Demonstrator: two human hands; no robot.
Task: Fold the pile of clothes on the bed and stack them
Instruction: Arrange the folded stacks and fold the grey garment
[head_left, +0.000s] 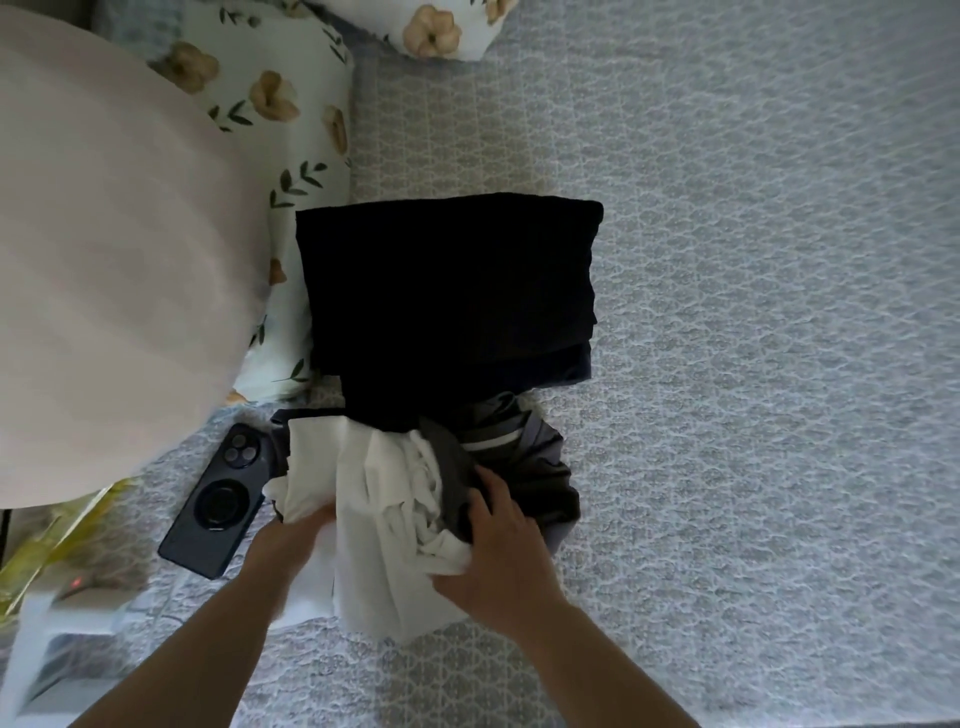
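Note:
A crumpled white garment (384, 514) lies on top of the loose pile of clothes at the near side of the bed. My left hand (293, 538) grips its left side, partly hidden under the cloth. My right hand (501, 551) grips its right side, fingers also touching a dark grey garment (457, 483). Under and to the right lies a grey piece with white stripes (524, 447). Just beyond the pile sits a folded black garment (447, 286) on top of a folded navy one (571, 364).
A dark phone (221, 501) lies face down on the grey patterned bedspread (753, 312), left of the pile. Floral pillows (291, 114) sit at the back left. A large pale rounded shape (104, 270) fills the left. A white object (47, 639) stands at the lower left.

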